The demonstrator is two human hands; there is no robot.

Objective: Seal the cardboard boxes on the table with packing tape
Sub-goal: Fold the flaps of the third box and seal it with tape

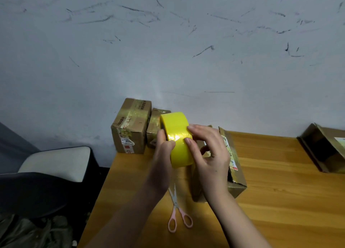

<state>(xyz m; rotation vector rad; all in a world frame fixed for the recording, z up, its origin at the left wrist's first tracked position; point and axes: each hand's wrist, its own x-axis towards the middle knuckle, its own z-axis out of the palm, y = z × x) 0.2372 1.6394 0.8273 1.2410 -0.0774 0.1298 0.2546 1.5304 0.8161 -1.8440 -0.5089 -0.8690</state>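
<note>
We're holding the yellow tape roll (177, 137) up in the air at center frame, above the wooden table (280, 182). Our left hand (164, 147) grips the roll's left side w/ curled fingers, thumb on the outer face. Our right hand (209, 150) curls round the right side, fingertips (187, 141) pressing on the shiny top surface.

Just behind the right hand, center-right, sits a cardboard box (233, 163) w/ its flaps loose and torn labels on top. Upper left of the table, against the scuffed wall (168, 42), stand two taped boxes: a taller one (130, 126) and a smaller one (155, 126) touching its right side. At far right edge of frame lies an open box (324, 148). Pink-handled scissors (178, 212) lie closed on the table at lower center, below our hands. A chair (56, 165) shows at lower left.
</note>
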